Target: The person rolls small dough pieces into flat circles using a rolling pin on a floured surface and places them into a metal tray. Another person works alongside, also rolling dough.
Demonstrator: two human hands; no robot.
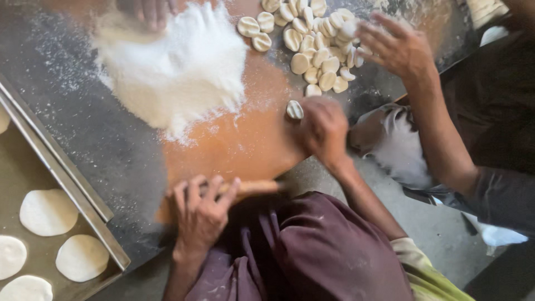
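Head view – I am seeing my right hand (323, 129) pinching a soft dough piece (294, 110) at one o'clock, edges best; left hand (202, 214) is curling over the stiff rolling pin (253, 187).

rolling pin (253, 187) mostly under left hand (202, 214), tray (67, 184) cut off

Person: bare forearms, left hand (202, 214) and right hand (323, 129) uncovered, no rings or watch visible. Garment: dark maroon cloth (312, 251), lightly flour-dusted. Yellow-green fabric edge (423, 273) beside it.
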